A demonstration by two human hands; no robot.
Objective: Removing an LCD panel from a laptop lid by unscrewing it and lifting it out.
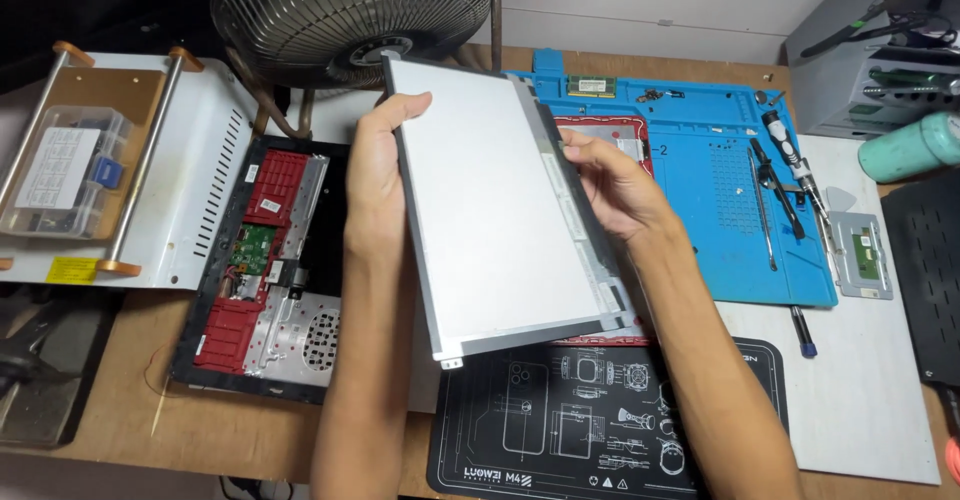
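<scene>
So both my hands, left hand (375,175) and right hand (610,185), have fingers clamped on the screen panel's (500,210) edges, mid-frame, tilted above the bench (120,430)

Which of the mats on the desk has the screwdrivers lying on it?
The blue mat, behind the person's right hand. The screwdrivers lie along its right edge, whereas the black mat with white line drawings, nearer the camera, carries no tools.

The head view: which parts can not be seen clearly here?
- Panel front face: turned away; only its grey back shows.
- Left hand fingers: behind the panel.
- Opened laptop: right part hidden by the left arm and panel.
- Fan: cut off by the top edge.
- Parts on the blue mat: too small to identify.
</scene>
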